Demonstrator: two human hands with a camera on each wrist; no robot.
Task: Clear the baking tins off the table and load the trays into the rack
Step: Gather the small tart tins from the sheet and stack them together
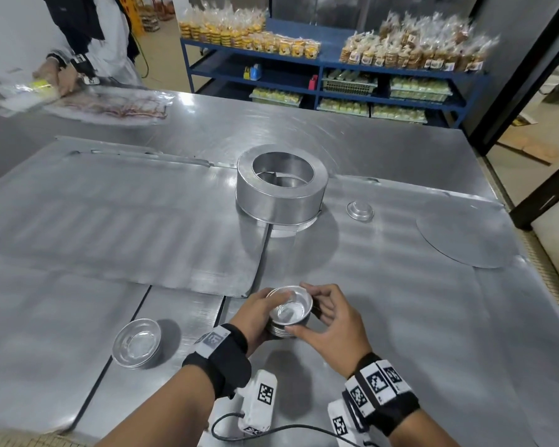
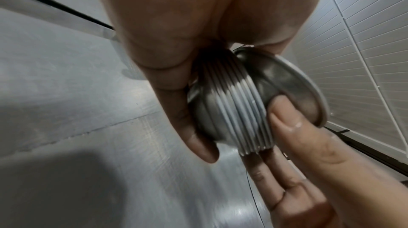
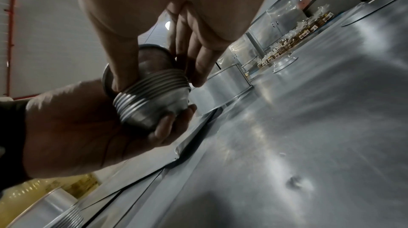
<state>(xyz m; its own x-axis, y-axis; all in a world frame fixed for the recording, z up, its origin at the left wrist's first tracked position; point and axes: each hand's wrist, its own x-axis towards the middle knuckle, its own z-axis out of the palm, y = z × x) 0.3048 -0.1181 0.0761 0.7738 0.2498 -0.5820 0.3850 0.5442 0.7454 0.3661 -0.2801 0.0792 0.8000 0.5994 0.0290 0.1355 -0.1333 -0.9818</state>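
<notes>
Your left hand [image 1: 254, 312] grips the stack of small tins [image 1: 289, 316] just above the table [image 1: 400, 317]; your right hand [image 1: 331, 321] pinches the top tin. They look light, thin and slippery, so hold the ribbed rims from the sides.

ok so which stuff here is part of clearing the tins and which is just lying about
Job: stack of small tins in left hand and right hand; second stack; large round tin; lone upturned tin; flat trays.
Lying about: blue shelving, packaged goods.
</notes>
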